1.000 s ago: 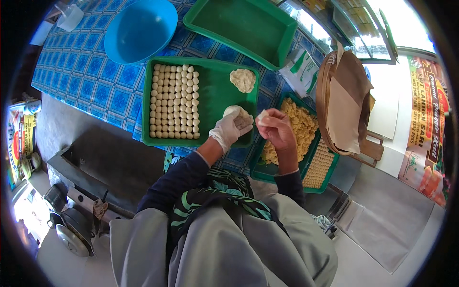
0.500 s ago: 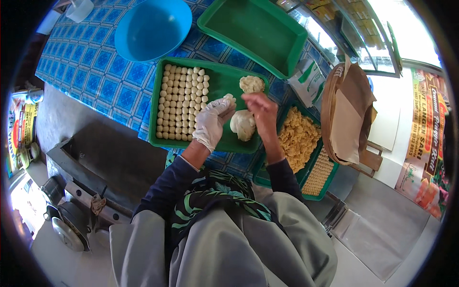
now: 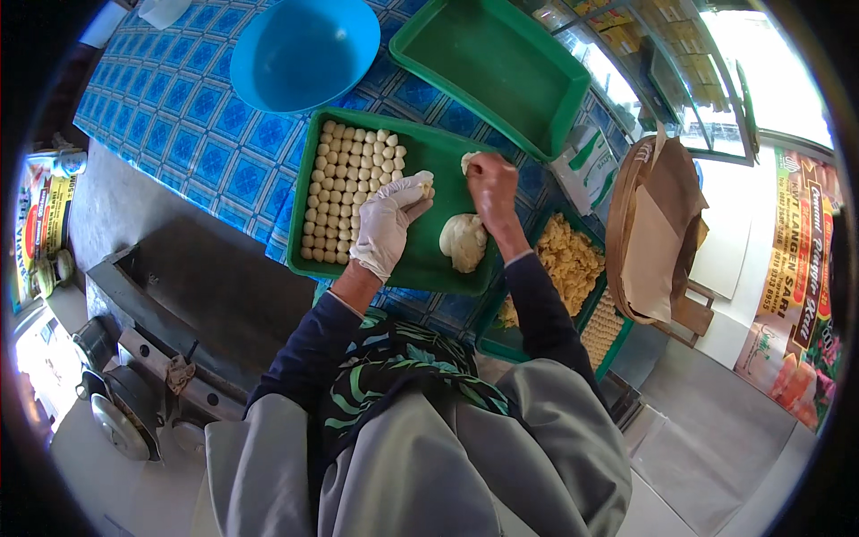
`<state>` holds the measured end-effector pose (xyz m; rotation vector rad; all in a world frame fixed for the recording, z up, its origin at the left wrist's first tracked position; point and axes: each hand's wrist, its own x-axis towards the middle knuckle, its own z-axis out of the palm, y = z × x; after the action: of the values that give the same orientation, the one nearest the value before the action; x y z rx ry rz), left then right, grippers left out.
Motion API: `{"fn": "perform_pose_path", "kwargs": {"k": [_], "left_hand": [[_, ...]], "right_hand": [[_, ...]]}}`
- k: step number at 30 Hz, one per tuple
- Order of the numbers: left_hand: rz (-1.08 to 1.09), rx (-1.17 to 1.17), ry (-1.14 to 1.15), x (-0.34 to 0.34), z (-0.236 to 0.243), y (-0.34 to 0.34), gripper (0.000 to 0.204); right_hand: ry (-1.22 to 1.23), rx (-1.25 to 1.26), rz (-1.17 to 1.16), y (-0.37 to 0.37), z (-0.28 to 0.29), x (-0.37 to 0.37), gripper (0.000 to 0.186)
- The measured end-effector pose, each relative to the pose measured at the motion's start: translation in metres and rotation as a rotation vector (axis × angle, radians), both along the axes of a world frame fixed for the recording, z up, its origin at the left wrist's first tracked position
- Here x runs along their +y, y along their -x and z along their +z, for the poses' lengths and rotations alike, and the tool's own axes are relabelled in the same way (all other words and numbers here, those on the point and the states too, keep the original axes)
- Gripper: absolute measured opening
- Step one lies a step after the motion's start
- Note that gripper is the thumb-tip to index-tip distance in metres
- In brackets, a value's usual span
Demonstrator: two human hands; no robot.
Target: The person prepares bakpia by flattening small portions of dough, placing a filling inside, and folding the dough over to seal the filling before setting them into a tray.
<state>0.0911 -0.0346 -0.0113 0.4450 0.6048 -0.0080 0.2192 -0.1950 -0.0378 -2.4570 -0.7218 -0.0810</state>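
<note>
My left hand, in a white glove, pinches a small piece of pale dough at its fingertips over the middle of a green tray. Curled fingers of my bare right hand grip a crumbly dough lump at the tray's far right; the hand covers most of it. Below that hand, a smooth white dough mass rests in the tray. Tight rows of small round dough balls fill the tray's left side, partly behind the left hand.
A blue bowl and another green tray stand beyond. To the right are a white-and-green packet, a tray of yellow pieces, more small balls and a round woven tray with paper. Blue checked cloth covers the table.
My right hand has moved from above the smooth dough up onto the crumbly lump, its fingers closing there. The left hand keeps its dough piece. The whole view has shifted slightly.
</note>
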Motion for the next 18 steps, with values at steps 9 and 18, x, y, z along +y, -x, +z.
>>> {"fn": "perform_pose_path", "kwargs": {"k": [9,18], "left_hand": [[-0.080,0.026,-0.212,-0.012,0.007,-0.008,0.022],[-0.181,-0.014,-0.255,-0.011,0.015,-0.006,0.021]], "right_hand": [[-0.707,1.141,-0.191,0.041,0.059,0.010,0.016],[-0.648,1.122,-0.271,0.039,0.055,0.007,0.008]]}}
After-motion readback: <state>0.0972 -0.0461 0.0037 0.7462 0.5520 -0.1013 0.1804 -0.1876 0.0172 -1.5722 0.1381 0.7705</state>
